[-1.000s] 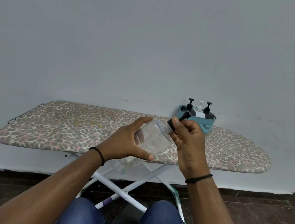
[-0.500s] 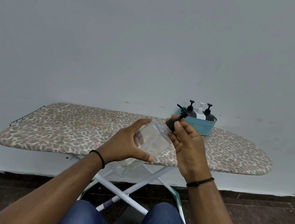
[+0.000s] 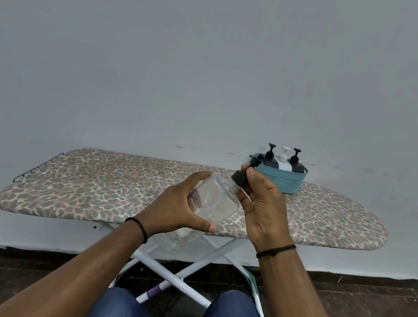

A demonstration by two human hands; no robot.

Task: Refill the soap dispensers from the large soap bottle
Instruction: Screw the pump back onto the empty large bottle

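A clear plastic soap dispenser, tilted with its neck up and to the right, is held in front of the ironing board. My left hand wraps around its body. My right hand pinches its black pump cap at the neck, with the black nozzle sticking up above my fingers. Three more pump dispensers, two black and one white, stand in a teal basket at the board's far right. No large soap bottle is in view.
The leopard-print ironing board stands on white crossed legs against a plain grey wall. My knees in blue trousers are below it. The floor is dark.
The dispenser and both hands have stayed in about the same place. My right fingers have shifted around the black cap, and the pump nozzle points more to the left.
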